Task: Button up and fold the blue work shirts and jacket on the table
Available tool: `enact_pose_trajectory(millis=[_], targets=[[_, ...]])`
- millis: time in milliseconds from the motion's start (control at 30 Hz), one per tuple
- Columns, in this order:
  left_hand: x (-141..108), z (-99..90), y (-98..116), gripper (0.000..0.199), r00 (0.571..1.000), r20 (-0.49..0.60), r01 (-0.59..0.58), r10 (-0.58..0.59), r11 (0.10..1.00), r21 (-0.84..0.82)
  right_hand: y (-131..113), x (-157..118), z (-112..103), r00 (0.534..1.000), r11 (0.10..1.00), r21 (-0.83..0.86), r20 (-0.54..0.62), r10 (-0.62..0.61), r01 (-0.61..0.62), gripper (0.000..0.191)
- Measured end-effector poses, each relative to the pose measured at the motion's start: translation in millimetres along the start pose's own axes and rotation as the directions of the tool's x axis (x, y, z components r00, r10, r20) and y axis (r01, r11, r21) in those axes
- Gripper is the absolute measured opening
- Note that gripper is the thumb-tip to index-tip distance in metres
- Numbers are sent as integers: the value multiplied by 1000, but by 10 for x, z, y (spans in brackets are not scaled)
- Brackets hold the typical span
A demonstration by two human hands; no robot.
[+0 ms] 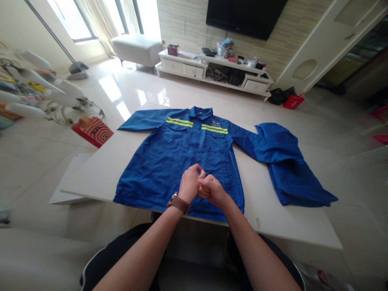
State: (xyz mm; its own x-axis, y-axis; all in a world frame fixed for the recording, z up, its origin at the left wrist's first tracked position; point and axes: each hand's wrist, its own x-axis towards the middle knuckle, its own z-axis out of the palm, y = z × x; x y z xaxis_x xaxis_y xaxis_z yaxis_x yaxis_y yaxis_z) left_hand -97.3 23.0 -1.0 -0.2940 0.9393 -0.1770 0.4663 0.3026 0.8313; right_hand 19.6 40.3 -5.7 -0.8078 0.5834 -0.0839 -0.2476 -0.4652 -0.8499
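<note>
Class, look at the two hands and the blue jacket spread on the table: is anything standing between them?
Nothing visible stands between them. The left hand and right hand meet over the lower front of the jacket. The other blue cloth lies off to the right, by one sleeve, outside that gap.

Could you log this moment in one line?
left hand: touching right hand | right hand: fingers curled | blue jacket: spread front up on table | blue cloth: on table, right of jacket

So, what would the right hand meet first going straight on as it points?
The right hand would meet the left hand first; their fingers appear to touch, though depth is unclear.
</note>
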Motion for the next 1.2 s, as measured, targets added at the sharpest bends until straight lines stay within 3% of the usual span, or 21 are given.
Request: enact_pose_trajectory(millis=[233,1200], targets=[[1,-1,-8,16,1000,-9,-13,12,999,-35,5,-1,2,1000,1000,12,9,-3,2,70],[34,19,-94,22,999,51,-7,3,997,77,8,2,13,999,1000,-14,-24,26,-27,73]])
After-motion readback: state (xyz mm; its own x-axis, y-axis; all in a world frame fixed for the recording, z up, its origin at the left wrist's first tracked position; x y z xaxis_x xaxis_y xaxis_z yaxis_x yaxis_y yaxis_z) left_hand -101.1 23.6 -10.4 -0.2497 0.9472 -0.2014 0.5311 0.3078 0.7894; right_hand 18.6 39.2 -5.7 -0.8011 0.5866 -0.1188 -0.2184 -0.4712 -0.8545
